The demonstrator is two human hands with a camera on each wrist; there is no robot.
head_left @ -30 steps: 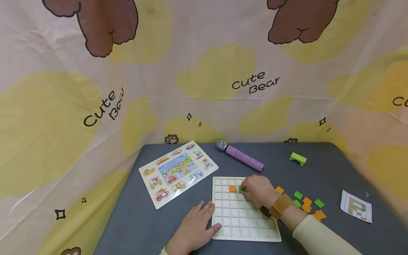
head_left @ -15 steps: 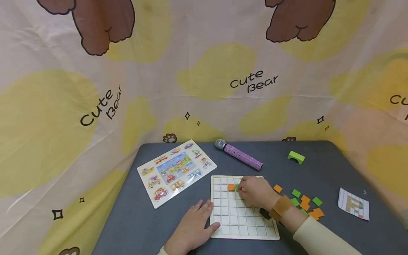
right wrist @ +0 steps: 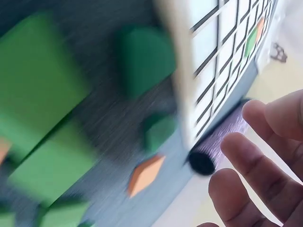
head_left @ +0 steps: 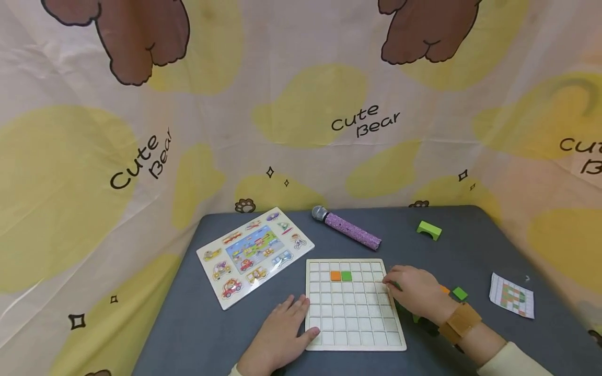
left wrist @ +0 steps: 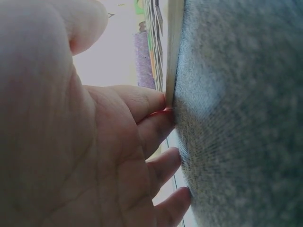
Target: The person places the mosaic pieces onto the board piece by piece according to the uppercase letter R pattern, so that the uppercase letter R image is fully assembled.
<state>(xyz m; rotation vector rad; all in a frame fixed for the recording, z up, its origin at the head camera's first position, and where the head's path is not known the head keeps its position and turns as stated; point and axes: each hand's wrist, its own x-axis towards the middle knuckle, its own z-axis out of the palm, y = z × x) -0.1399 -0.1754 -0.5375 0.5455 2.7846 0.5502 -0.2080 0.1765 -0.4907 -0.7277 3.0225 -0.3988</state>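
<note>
Half a second ago the right hand (head_left: 418, 295) covered part of the green tile (head_left: 346, 275); now it is off at the board's 3 o'clock edge, and that tile shows whole, just beside the orange tile (head_left: 335, 275) near 11 o'clock on the board (head_left: 355, 310). The right wrist view shows its fingers loosely bent, with gaps between some of them, near loose tiles (head_left: 460, 293) on the bench (head_left: 188, 334). The left hand (head_left: 280, 331) stays at the board's 8 o'clock side, fingers spread and touching the edge. "Cute Bear" is printed on the cloth (head_left: 301, 120) towards 12 o'clock (again towards 10, and cut off by the frame towards 2). A mic (head_left: 351, 230) lies at 12, a puzzle (head_left: 254, 250) at 10.
</note>
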